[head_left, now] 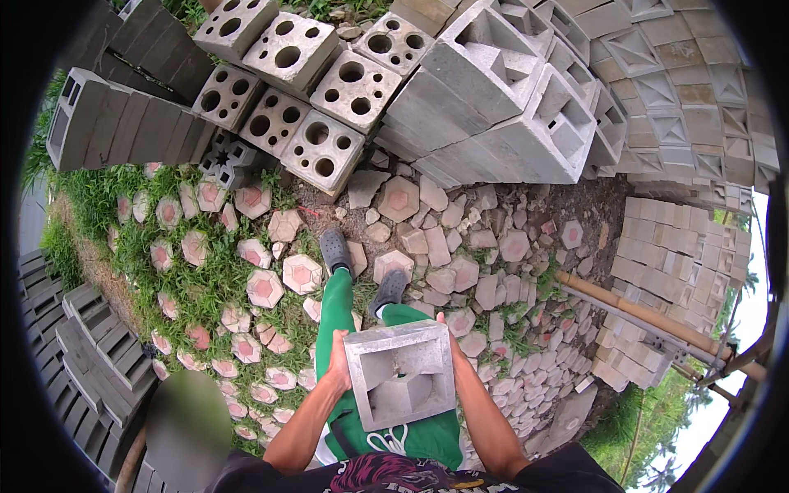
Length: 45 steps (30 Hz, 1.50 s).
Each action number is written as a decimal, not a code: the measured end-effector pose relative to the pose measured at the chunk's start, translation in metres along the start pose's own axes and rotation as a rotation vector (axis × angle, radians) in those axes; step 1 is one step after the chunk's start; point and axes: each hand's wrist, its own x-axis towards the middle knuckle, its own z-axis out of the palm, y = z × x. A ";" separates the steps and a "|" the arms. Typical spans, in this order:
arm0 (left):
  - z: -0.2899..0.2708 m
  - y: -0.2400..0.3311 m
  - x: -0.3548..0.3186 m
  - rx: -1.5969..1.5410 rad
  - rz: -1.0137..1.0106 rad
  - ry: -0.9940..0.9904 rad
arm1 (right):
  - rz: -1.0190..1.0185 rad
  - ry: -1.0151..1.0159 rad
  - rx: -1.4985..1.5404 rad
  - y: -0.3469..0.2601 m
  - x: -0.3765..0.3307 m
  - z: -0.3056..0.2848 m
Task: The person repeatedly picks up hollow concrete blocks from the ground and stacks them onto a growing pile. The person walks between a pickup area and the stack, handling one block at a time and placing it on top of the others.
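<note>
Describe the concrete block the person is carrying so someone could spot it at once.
Below the big stack of grey blocks, over the green trousers, both hands grip one square grey block: left hand, right hand. It alone is off the ground, its recessed geometric hollow facing up.

Hollow block between both hands, block stacks ahead, pavers underfoot.

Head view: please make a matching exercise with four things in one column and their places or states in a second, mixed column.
Things:
1. square hollow concrete block
2. round-holed blocks
3. bamboo pole
4. hexagonal pavers

Places or states:
A. lying in grass
B. held between left hand and right hand
C. stacked at upper left
D. slanting at right

Pairs: 1-B, 2-C, 3-D, 4-A
</note>
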 end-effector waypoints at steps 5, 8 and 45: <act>-0.036 0.025 0.022 -0.227 0.025 0.112 | 0.224 0.086 -0.086 -0.012 0.075 0.026; -0.042 0.036 0.065 -0.232 0.032 0.235 | 0.292 0.081 -0.039 -0.031 0.120 0.022; -0.038 0.230 0.648 -0.679 0.790 -0.621 | -0.826 -0.265 -1.202 -0.317 0.591 -0.028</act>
